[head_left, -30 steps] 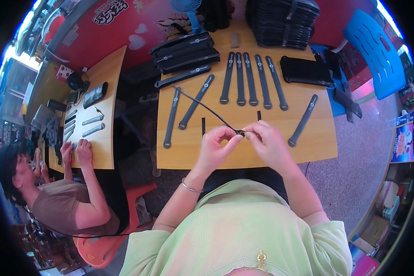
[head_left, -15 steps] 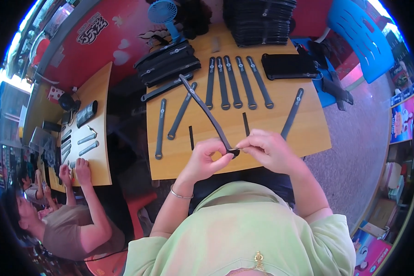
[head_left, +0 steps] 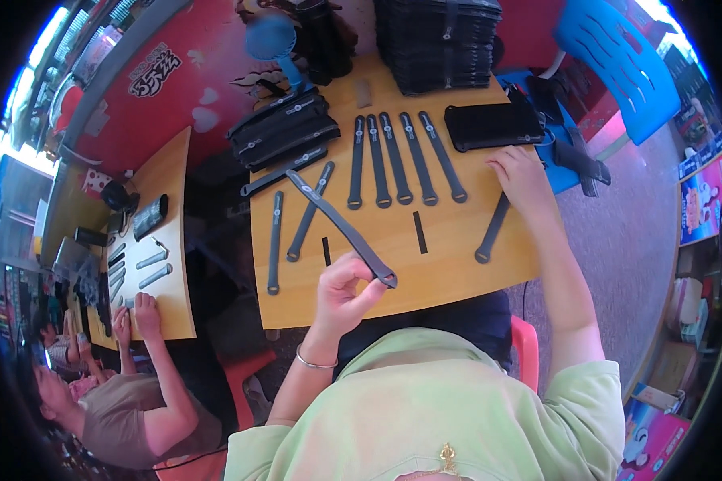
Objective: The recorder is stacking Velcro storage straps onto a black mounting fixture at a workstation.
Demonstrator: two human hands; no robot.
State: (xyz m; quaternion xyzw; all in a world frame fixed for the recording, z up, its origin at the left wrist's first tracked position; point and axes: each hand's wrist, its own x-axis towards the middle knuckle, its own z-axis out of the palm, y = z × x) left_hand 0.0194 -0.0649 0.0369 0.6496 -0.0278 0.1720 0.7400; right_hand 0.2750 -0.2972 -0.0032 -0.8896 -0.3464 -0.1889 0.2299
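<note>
My left hand (head_left: 343, 297) is closed around the near end of a dark grey strap (head_left: 341, 223) with a slotted tip. The strap slants up and left, above two other straps on the table. My right hand (head_left: 523, 178) is at the table's right side, its thumb and fingers drawn together; whatever is in them is too small to make out. Beneath it lies another grey strap (head_left: 492, 231), its upper end hidden by the hand. Several matching straps (head_left: 398, 159) lie in a row at the middle, and two short black strips (head_left: 419, 232) lie nearer me.
A tall stack of black pouches (head_left: 441, 48) stands at the back, with a black case (head_left: 493, 126) in front. More folded black pieces (head_left: 285, 132) are at the back left beside a blue fan (head_left: 270, 38). A blue chair (head_left: 618, 64) is at right. Another person (head_left: 136, 413) works at a left table.
My right hand has left the held strap's end and moved right and away to the strap on the right. The left hand keeps its strap. The whole view has shifted slightly.
</note>
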